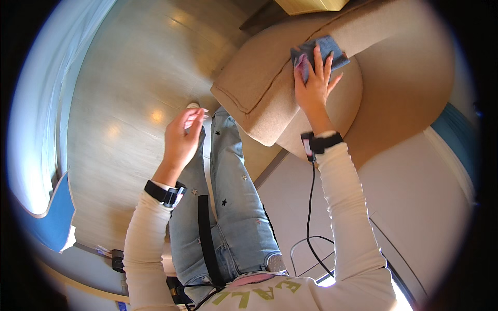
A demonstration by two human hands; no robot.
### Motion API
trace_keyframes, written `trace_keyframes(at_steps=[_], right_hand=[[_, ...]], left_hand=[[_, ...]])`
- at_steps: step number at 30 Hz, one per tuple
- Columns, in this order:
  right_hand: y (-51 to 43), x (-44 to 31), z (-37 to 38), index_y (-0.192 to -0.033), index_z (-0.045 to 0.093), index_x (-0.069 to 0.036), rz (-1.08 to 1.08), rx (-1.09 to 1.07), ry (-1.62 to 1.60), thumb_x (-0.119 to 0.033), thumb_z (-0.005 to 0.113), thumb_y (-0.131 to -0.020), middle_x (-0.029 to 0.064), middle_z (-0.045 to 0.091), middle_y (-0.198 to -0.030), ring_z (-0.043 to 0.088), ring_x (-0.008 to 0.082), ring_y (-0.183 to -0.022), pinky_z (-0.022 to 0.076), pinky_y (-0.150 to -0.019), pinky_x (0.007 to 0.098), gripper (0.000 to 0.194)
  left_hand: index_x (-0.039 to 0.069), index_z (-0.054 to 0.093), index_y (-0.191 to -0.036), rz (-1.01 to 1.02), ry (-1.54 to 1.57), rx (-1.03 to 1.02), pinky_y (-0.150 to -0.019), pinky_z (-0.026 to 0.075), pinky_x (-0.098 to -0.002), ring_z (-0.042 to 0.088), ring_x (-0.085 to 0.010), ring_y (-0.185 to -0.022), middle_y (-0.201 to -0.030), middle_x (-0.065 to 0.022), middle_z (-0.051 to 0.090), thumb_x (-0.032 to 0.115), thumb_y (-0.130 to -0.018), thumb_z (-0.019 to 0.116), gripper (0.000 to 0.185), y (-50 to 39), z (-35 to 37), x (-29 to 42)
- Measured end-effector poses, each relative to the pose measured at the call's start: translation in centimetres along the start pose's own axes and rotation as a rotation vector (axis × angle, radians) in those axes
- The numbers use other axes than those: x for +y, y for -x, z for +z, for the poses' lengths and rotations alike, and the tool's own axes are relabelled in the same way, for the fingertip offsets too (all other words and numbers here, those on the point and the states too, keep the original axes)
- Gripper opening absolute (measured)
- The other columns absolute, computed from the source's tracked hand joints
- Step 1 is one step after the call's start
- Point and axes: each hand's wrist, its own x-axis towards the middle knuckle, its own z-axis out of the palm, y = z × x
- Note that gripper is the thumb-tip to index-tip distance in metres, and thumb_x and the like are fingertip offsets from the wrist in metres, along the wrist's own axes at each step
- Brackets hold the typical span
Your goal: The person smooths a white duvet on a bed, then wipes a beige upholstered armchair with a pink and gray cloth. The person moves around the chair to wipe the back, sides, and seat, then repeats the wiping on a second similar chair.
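Observation:
My right hand (315, 83) lies with spread fingers on a folded blue-grey cloth (336, 48), and a pinkish fold of it shows between thumb and forefinger. Underneath is the beige upholstered armrest (268, 81) of a sofa, with a stitched seam along it. The cloth rests against the upper surface near that seam. My left hand (182, 136) hangs in the air over the floor, left of the armrest, fingers loosely curled and nothing visible in it. Both wrists wear black straps, and a black cable (310, 202) runs from the right one.
A pale wood-look floor (132, 97) extends to the left, up to sheer white curtains (50, 77). The sofa's beige backrest (404, 89) curves away on the right, beside a pale wall (416, 206). At the top edge stands a yellowish box-like object (311, 4). Blue fabric (50, 221) hangs lower left.

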Motion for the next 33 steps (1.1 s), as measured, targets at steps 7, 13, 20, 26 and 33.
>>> trace_keyframes(at_steps=[7,13,20,26,33], right_hand=[[14.8,-6.5,-1.8,-0.138,0.047,-0.041,0.062,-0.332,-0.371,-0.009,0.071,-0.053,0.0075,0.016,-0.160,0.005,0.0499,-0.144,0.0091,-0.107,0.0747,0.095],[9.3,-1.2,1.5,-0.141,0.046,-0.036,0.158,-0.055,-0.522,-0.001,0.068,-0.061,0.0121,0.016,-0.159,0.005,0.0526,-0.142,0.0118,-0.110,0.0680,0.090],[0.9,4.2,5.9,-0.146,0.037,-0.017,0.423,0.464,-0.948,-0.011,0.054,-0.091,0.0314,0.027,-0.149,0.028,0.0491,-0.136,0.0330,-0.110,0.0437,0.058],[13.2,-3.3,4.5,-0.127,0.051,-0.002,0.950,0.094,-1.523,-0.024,0.048,-0.100,0.0046,0.055,-0.070,0.056,0.0115,-0.050,0.0473,-0.048,0.0287,0.035],[18.3,-3.2,7.0,-0.117,0.047,-0.005,1.219,0.345,-1.847,-0.035,0.050,-0.099,-0.0029,0.048,-0.075,0.047,0.0090,-0.065,0.0417,-0.057,0.0266,0.035]], left_hand=[[-0.001,0.062,-0.105,-0.036,0.056,-0.147,-0.076,0.052,-0.0269,0.070,-0.0186,-0.086,-0.091,-0.0116,0.071,0.020,-0.097,0.059,0.023,-0.7,5.5,0.8],[-0.002,0.061,-0.105,-0.052,0.022,-0.232,-0.077,0.051,-0.0257,0.069,-0.0152,-0.086,-0.093,-0.0101,0.071,0.020,-0.097,0.058,0.024,-1.7,5.8,0.1],[-0.001,0.053,-0.120,-0.075,0.021,-0.207,-0.094,0.046,-0.0299,0.061,-0.0176,-0.103,-0.110,-0.0108,0.063,0.020,-0.099,0.055,0.029,-4.2,6.8,1.1],[0.000,0.044,-0.133,0.519,-0.391,-0.126,-0.101,0.040,-0.0388,0.049,-0.0272,-0.121,-0.133,-0.0188,0.048,0.015,-0.094,0.061,0.045,-4.3,9.9,5.2],[0.005,0.050,-0.134,1.164,-0.875,-0.397,-0.110,0.025,-0.0507,0.040,-0.0354,-0.132,-0.141,-0.0142,0.047,0.025,-0.091,0.061,0.049,-7.1,16.4,8.8]])
